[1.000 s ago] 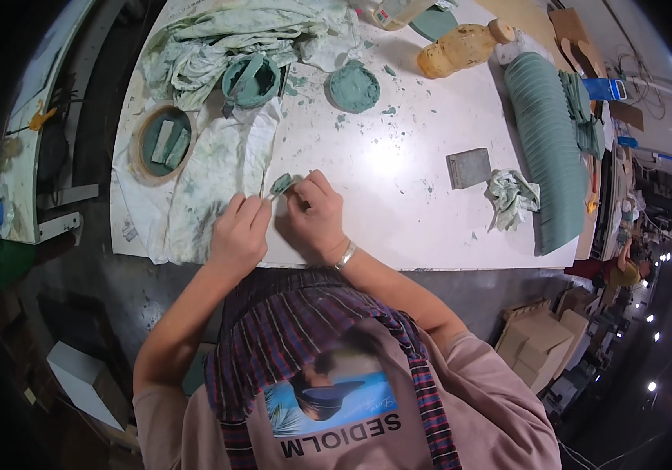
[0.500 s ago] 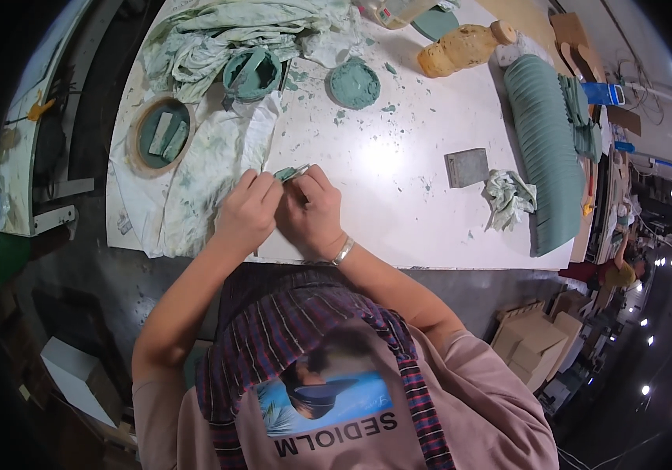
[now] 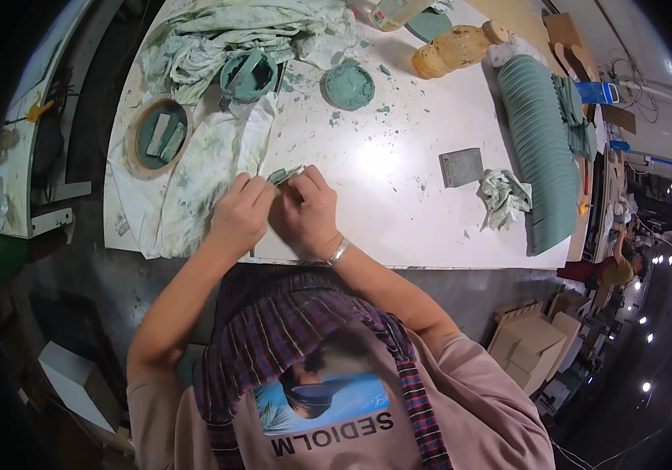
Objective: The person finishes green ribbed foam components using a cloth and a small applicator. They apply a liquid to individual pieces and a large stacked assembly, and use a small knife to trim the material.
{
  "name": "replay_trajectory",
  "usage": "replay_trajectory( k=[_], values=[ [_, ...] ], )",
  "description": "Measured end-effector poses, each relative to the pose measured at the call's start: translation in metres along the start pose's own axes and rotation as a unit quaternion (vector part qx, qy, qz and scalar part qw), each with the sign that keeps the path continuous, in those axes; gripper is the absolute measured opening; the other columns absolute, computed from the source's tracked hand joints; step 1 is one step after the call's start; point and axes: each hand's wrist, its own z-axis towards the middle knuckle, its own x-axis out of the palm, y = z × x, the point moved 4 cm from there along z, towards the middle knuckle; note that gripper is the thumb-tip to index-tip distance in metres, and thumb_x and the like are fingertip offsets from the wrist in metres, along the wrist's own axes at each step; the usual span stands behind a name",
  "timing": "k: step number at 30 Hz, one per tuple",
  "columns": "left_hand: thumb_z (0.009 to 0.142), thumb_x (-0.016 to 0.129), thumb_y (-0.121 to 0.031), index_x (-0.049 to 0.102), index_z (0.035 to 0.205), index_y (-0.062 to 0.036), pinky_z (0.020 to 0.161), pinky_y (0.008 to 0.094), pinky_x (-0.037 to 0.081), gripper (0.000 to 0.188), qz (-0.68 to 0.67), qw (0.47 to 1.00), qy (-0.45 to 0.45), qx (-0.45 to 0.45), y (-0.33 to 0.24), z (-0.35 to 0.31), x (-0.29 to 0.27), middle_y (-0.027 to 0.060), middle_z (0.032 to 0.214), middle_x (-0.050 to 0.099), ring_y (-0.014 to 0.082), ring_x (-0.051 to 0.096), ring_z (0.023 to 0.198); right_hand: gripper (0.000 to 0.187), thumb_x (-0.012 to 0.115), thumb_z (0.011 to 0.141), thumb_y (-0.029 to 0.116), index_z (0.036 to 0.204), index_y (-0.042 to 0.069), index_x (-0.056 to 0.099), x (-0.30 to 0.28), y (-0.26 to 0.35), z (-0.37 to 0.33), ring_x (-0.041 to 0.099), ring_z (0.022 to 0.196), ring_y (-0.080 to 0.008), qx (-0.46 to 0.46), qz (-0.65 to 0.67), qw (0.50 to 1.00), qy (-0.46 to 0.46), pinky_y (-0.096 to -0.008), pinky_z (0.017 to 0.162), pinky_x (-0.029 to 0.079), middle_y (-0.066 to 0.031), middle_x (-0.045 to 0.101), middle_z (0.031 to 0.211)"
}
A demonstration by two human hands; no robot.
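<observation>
My left hand [image 3: 239, 213] and my right hand [image 3: 310, 213] are pressed close together over the near part of the white table [image 3: 398, 219]. Between their fingertips they pinch a small flat green piece [image 3: 283, 175], partly hidden by my fingers. A silver bracelet [image 3: 338, 251] sits on my right wrist. Just left of my hands lies a stained white cloth [image 3: 195, 176].
A round wooden dish [image 3: 159, 138] with green bars sits at the left. A green bowl [image 3: 248, 76], a green round lump [image 3: 349, 84], a yellow sponge [image 3: 449, 52], a grey square plate [image 3: 461, 166], a crumpled rag [image 3: 503, 196] and a long row of stacked green discs [image 3: 543, 149] lie beyond.
My two hands have drawn closer together and lifted the small green piece slightly, working it between the fingertips. The view has shifted a little.
</observation>
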Motion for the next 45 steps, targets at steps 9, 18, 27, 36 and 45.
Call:
replay_trajectory(
  k=[9,18,27,36,45],
  values=[
    [0.066,0.056,0.002,0.058,0.09,0.0046,0.064,0.0385,0.048,0.024,-0.008,1.0,-0.014,0.003,0.002,0.004,0.004,0.0136,0.081,0.05,0.0312,0.052,0.075,0.015,0.066,0.075,-0.004,0.083,0.004,0.056,0.0,0.004,0.0,0.056,0.062,-0.0357,-0.006,0.006,1.0,0.015,-0.0418,0.053,0.047,-0.0136,0.052,0.082],
    [0.066,0.058,0.0,0.059,0.089,0.0028,0.066,0.0379,0.049,0.023,-0.008,0.999,-0.034,-0.003,0.006,-0.001,0.002,0.0128,0.083,0.052,0.0305,0.053,0.078,0.015,0.067,0.075,-0.003,0.085,0.004,0.057,0.002,0.003,0.002,0.057,0.062,-0.034,-0.012,0.009,1.0,0.008,-0.0417,0.053,0.047,-0.0135,0.053,0.082],
    [0.065,0.058,0.0,0.058,0.087,0.0012,0.065,0.0372,0.048,0.022,0.002,1.0,-0.022,-0.016,0.006,-0.014,-0.006,0.0113,0.081,0.05,0.0293,0.053,0.078,0.015,0.068,0.074,-0.006,0.083,0.003,0.059,-0.001,0.003,0.001,0.056,0.059,-0.0311,-0.003,-0.013,1.0,0.007,-0.0366,0.052,0.045,-0.0124,0.052,0.077],
    [0.066,0.056,0.002,0.057,0.087,0.0008,0.066,0.038,0.048,0.021,-0.002,0.999,-0.013,-0.041,0.01,-0.022,0.001,0.0123,0.082,0.05,0.0301,0.052,0.077,0.016,0.067,0.076,-0.004,0.085,0.003,0.056,-0.002,0.0,-0.001,0.056,0.062,-0.0354,0.027,0.006,1.0,0.005,-0.0415,0.053,0.046,-0.0144,0.052,0.084],
    [0.068,0.055,0.002,0.055,0.084,0.0006,0.068,0.0394,0.048,0.016,-0.008,0.998,0.003,-0.063,0.011,-0.018,0.005,0.0138,0.083,0.051,0.0329,0.053,0.08,0.012,0.068,0.078,-0.002,0.081,0.002,0.057,-0.005,0.003,0.002,0.056,0.063,-0.0342,0.028,-0.001,0.999,-0.02,-0.0403,0.054,0.046,-0.0143,0.053,0.08]
  ],
)
